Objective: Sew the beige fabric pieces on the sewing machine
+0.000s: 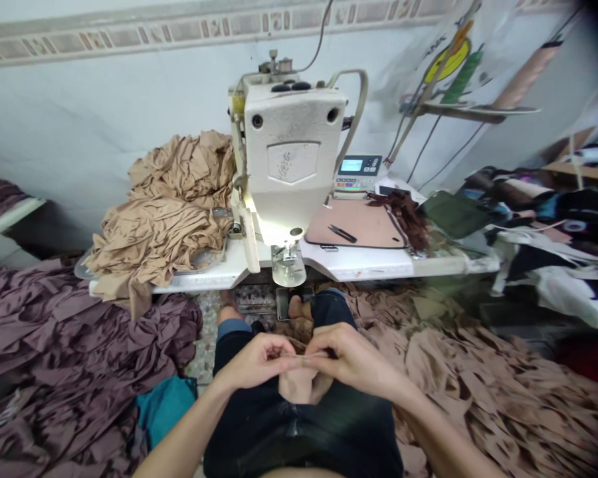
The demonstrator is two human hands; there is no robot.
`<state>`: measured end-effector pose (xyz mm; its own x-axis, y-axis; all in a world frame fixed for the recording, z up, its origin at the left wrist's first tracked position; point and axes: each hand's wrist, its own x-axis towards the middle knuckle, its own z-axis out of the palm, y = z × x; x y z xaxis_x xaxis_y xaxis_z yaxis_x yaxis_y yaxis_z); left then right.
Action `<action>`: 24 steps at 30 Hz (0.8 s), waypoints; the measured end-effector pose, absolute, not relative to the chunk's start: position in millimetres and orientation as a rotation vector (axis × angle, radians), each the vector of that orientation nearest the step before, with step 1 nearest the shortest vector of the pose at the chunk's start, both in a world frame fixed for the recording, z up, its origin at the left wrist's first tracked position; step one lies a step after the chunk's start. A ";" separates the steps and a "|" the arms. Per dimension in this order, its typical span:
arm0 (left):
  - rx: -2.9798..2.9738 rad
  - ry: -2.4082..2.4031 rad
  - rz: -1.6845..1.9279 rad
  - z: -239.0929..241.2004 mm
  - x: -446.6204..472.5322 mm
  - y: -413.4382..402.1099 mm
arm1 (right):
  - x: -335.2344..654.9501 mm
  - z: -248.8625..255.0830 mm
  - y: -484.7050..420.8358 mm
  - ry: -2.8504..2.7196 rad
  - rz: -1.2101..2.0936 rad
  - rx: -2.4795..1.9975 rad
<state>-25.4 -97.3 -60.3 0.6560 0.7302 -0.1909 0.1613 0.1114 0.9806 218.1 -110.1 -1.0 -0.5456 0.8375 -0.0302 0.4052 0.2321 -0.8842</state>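
Observation:
Over my lap, a small piece of tan fabric hangs from both hands. My left hand pinches its top edge from the left, thumb against fingers. From the right, my right hand pinches the same edge, and the two thumbs nearly meet at the middle. The fabric's far side is partly hidden behind the fingers. Ahead of the hands stands a white sewing machine, its lit needle area and presser foot over the table's front edge. Neither hand touches the machine.
Tan garments are heaped on the white table left of the machine. Thread snips lie on a pink mat to the right. Purple fabric and brown fabric cover the floor either side. Thread cones stand upper right.

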 end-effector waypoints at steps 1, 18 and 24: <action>1.433 0.867 0.535 -58.5 -30.0 -96.7 | 219.7 -3.7 -107.9 -2.004 1.270 -1.163; 2.010 1.010 1.001 -13.0 -46.4 -64.8 | 195.4 17.4 -93.8 -1.713 0.665 -1.075; 1.776 1.069 1.081 1.5 -30.3 -52.1 | 196.9 17.8 -68.3 -1.564 0.680 -1.189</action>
